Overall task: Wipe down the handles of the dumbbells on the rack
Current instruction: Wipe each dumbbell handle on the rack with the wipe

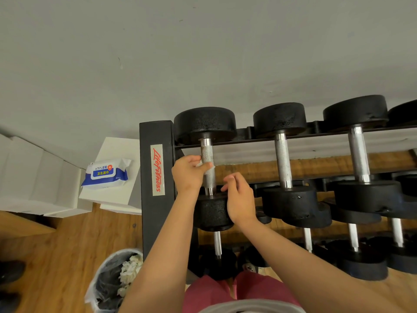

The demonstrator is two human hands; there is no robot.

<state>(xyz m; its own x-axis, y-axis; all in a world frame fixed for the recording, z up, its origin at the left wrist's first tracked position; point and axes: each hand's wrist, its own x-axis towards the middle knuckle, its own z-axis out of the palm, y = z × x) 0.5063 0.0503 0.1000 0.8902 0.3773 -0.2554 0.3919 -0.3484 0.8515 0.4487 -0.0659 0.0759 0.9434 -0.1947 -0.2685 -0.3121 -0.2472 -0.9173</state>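
Presently, a white wipe [199, 164] is gripped around the knurled handle [207, 154] of the leftmost dumbbell [204, 124] by the left hand [188, 175]. The right hand [240, 197] is held just beside that handle, fingers loosely curled, grasping nothing. The dumbbell is seated at the left end of the rack's [155, 136] top rail.

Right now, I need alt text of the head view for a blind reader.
The left hand grips a white wipe round the knurled steel handle of the leftmost black dumbbell on the black rack; the right hand hovers beside it.
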